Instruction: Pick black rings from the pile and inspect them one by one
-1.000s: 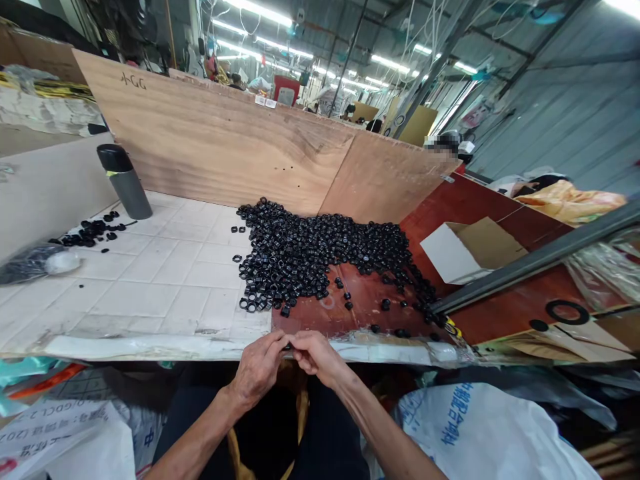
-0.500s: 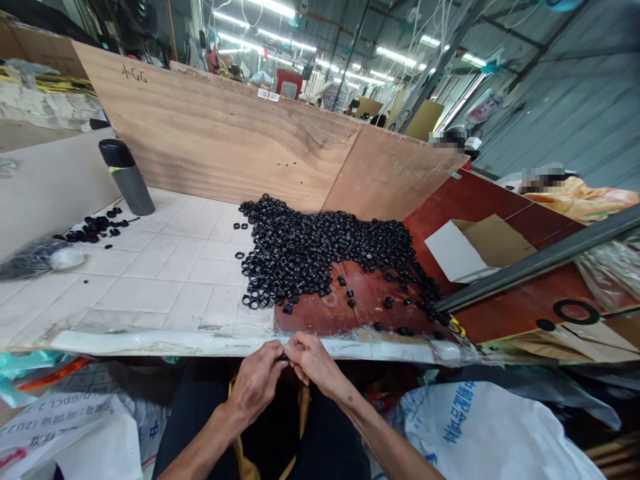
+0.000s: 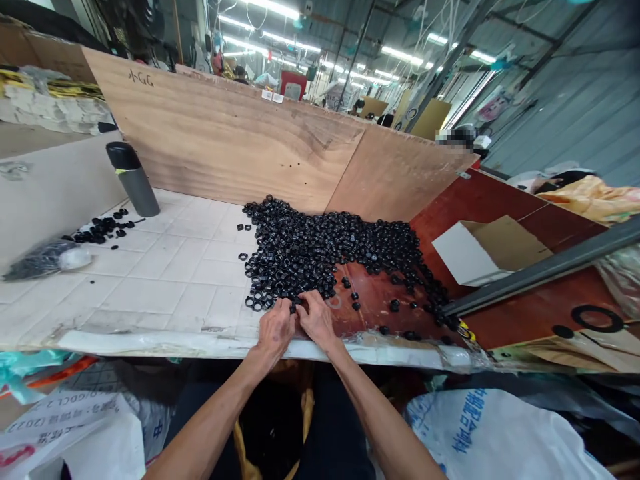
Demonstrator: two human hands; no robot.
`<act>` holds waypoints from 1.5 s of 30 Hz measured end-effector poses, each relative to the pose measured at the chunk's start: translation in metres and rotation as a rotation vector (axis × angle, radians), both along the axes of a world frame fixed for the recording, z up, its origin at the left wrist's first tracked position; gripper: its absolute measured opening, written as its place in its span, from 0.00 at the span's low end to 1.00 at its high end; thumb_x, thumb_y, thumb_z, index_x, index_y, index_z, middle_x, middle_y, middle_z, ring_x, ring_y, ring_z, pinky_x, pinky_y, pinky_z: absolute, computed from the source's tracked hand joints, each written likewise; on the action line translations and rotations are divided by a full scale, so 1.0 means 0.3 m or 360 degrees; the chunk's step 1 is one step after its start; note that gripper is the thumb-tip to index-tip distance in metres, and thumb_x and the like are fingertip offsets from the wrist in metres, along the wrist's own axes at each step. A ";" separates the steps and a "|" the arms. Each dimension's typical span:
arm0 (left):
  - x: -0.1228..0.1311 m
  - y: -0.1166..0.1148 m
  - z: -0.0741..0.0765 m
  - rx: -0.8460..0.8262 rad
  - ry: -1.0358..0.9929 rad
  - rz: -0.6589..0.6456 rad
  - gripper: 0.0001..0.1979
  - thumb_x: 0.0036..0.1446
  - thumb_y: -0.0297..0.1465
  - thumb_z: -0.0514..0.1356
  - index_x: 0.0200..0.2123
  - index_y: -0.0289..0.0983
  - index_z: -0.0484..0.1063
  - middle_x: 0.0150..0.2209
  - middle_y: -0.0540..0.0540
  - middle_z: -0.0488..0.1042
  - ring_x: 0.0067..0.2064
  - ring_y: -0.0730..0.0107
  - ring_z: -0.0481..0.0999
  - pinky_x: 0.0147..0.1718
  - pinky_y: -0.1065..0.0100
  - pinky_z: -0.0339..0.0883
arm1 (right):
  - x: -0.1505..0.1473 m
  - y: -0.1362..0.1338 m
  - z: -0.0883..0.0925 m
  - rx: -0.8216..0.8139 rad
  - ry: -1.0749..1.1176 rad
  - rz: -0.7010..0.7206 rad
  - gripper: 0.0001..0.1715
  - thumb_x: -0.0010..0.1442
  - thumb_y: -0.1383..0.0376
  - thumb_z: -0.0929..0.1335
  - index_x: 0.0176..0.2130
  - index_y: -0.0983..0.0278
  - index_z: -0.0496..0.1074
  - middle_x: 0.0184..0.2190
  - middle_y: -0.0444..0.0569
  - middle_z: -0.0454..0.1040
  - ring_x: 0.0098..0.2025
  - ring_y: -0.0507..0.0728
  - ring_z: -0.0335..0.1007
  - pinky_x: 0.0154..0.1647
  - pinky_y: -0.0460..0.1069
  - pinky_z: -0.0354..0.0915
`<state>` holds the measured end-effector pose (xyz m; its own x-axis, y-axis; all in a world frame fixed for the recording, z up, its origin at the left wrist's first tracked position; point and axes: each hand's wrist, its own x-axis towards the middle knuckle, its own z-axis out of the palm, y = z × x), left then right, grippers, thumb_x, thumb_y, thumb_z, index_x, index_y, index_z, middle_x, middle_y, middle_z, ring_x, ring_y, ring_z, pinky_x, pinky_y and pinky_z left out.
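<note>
A broad heap of small black plastic rings (image 3: 310,247) lies on the table, and both my hands are at its front edge. My left hand (image 3: 277,328) has its fingers closed, with a small black ring (image 3: 294,306) at the fingertips. Close beside it on the right, my right hand (image 3: 317,323) bends its fingers down onto the front of the heap. What its fingertips pinch is hidden among the black parts. Below the table edge, an open yellow-rimmed bag (image 3: 306,407) with a dark inside sits between my legs.
A grey bottle (image 3: 134,180) stands at the left, near loose black pieces (image 3: 103,230) and a plastic bag of dark parts (image 3: 40,259). Wooden boards (image 3: 225,140) wall the back. An open carton (image 3: 465,257) and a metal bar (image 3: 545,263) are on the right.
Both hands have moved forward and up from over the bag at the table's front edge to the heap. The bag's dark inside shows more now.
</note>
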<state>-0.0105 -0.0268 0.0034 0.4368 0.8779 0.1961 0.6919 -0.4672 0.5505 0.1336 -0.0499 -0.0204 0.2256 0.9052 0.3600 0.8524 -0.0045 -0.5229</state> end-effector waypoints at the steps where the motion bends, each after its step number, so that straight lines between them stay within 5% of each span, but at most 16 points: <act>1: -0.003 0.007 -0.012 0.0009 -0.0044 -0.0017 0.06 0.61 0.25 0.58 0.42 0.38 0.70 0.44 0.41 0.78 0.43 0.59 0.80 0.39 0.64 0.71 | 0.001 -0.003 0.000 0.0011 0.0006 0.0030 0.14 0.60 0.70 0.66 0.46 0.62 0.74 0.43 0.53 0.73 0.44 0.61 0.72 0.46 0.53 0.70; 5: -0.039 0.021 -0.060 -0.0043 -0.0344 -0.0033 0.09 0.57 0.25 0.61 0.42 0.38 0.71 0.38 0.44 0.79 0.38 0.61 0.81 0.39 0.64 0.72 | 0.002 -0.012 0.010 0.0100 0.0089 0.0167 0.16 0.59 0.70 0.67 0.48 0.62 0.73 0.43 0.52 0.74 0.46 0.61 0.72 0.47 0.52 0.69; 9: -0.072 0.024 -0.082 -0.0369 -0.0735 -0.0040 0.09 0.54 0.26 0.61 0.41 0.39 0.70 0.30 0.51 0.77 0.28 0.68 0.78 0.32 0.68 0.73 | 0.004 -0.016 0.020 0.0127 0.0315 0.0208 0.07 0.59 0.69 0.67 0.39 0.62 0.74 0.36 0.49 0.74 0.32 0.56 0.70 0.38 0.50 0.68; 12: -0.085 0.022 -0.081 -0.0564 -0.1067 -0.0092 0.12 0.54 0.26 0.59 0.43 0.39 0.70 0.38 0.49 0.80 0.35 0.69 0.82 0.39 0.68 0.75 | 0.012 -0.026 0.029 0.0123 0.0800 0.0169 0.06 0.58 0.65 0.70 0.39 0.62 0.73 0.30 0.45 0.74 0.27 0.54 0.70 0.32 0.49 0.68; 17: -0.091 0.021 -0.077 -0.0822 -0.1457 -0.0273 0.14 0.54 0.25 0.60 0.46 0.38 0.70 0.43 0.46 0.79 0.44 0.67 0.82 0.47 0.66 0.74 | 0.023 -0.058 0.064 0.0014 0.1479 0.0283 0.15 0.59 0.59 0.72 0.45 0.60 0.73 0.31 0.45 0.79 0.34 0.58 0.79 0.40 0.51 0.73; 24: -0.082 0.025 -0.079 -0.0891 -0.1591 -0.0274 0.14 0.54 0.25 0.62 0.45 0.38 0.71 0.43 0.46 0.79 0.44 0.68 0.81 0.49 0.65 0.74 | 0.025 -0.065 0.078 -0.0029 0.1542 0.0414 0.13 0.56 0.58 0.75 0.41 0.60 0.78 0.37 0.47 0.81 0.37 0.57 0.78 0.43 0.51 0.74; 29: -0.083 0.026 -0.062 -0.0692 -0.1607 -0.0127 0.06 0.53 0.29 0.66 0.37 0.37 0.75 0.46 0.43 0.79 0.44 0.65 0.81 0.45 0.65 0.76 | 0.026 -0.057 0.050 -0.0182 0.1590 0.0460 0.14 0.54 0.57 0.76 0.39 0.61 0.76 0.33 0.45 0.79 0.34 0.56 0.78 0.38 0.49 0.73; 39: -0.089 0.016 -0.044 -0.0557 -0.1271 -0.0125 0.05 0.56 0.32 0.66 0.29 0.39 0.79 0.45 0.43 0.83 0.48 0.59 0.82 0.53 0.57 0.73 | 0.019 -0.059 0.053 -0.0110 0.1533 0.0483 0.15 0.56 0.56 0.76 0.40 0.61 0.76 0.35 0.46 0.78 0.34 0.55 0.76 0.39 0.49 0.73; 45: -0.078 0.015 -0.054 -0.0863 -0.1522 -0.0145 0.14 0.54 0.34 0.69 0.43 0.37 0.73 0.42 0.45 0.82 0.43 0.64 0.83 0.46 0.62 0.78 | 0.017 -0.058 0.058 -0.0081 0.1436 0.0473 0.13 0.56 0.57 0.75 0.39 0.60 0.77 0.40 0.48 0.79 0.38 0.57 0.76 0.43 0.51 0.74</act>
<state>-0.0338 -0.0222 -0.0128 0.3776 0.9219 0.0862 -0.1539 -0.0293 0.9876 0.1386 -0.0674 -0.0029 0.1574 0.9801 0.1209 0.0971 0.1065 -0.9896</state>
